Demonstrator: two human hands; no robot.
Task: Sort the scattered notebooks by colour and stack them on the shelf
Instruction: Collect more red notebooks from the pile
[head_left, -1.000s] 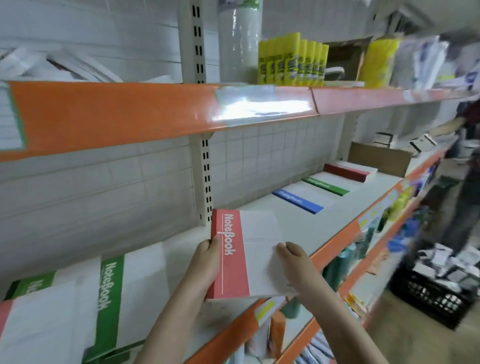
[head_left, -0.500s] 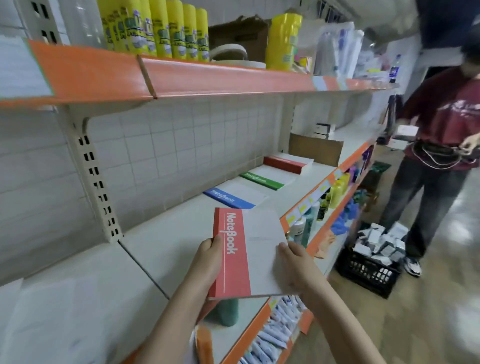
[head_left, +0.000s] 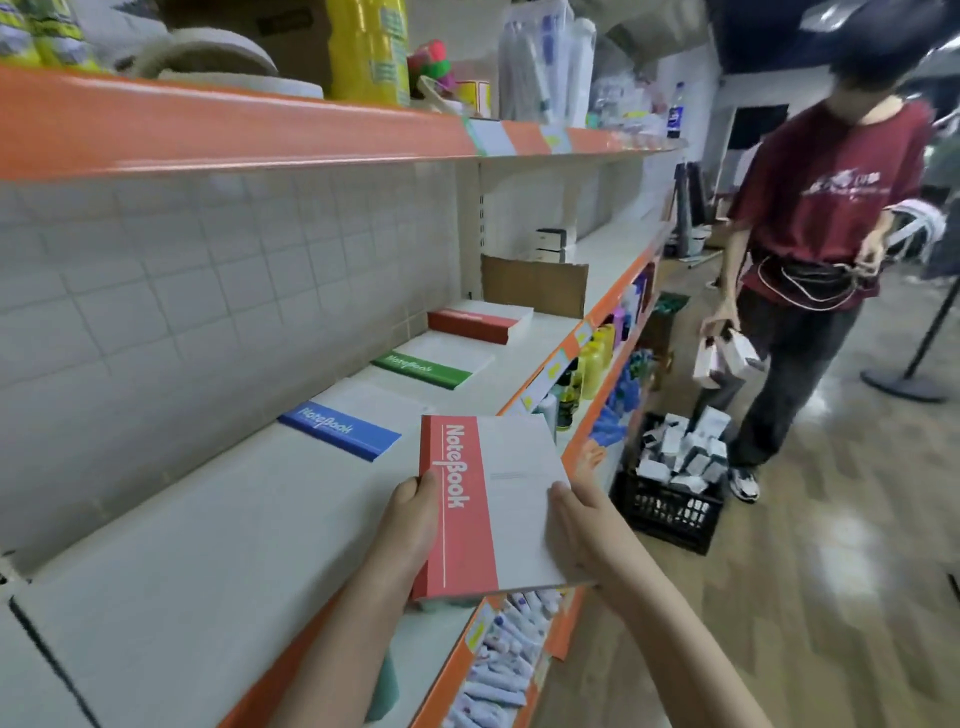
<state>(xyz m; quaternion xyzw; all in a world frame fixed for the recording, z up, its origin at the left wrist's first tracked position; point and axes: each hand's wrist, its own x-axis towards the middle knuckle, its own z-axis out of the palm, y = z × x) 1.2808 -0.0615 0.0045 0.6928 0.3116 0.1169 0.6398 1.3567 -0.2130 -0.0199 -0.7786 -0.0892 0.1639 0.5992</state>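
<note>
A red-spined notebook is held level over the front edge of the white shelf. My left hand grips its spine side with the thumb on the cover. My right hand grips the opposite, white side. Farther along the shelf lie a blue notebook stack, then a green notebook stack, then a thicker red notebook stack.
A brown cardboard box stands behind the red stack. An orange upper shelf overhangs with bottles and goods. A person in a maroon shirt stands in the aisle on the right beside a black crate of small boxes.
The view has swung right along the shelf, and the three coloured stacks now sit closer. Both hands keep the same hold on the red notebook. The green notebooks on the left have left view.
</note>
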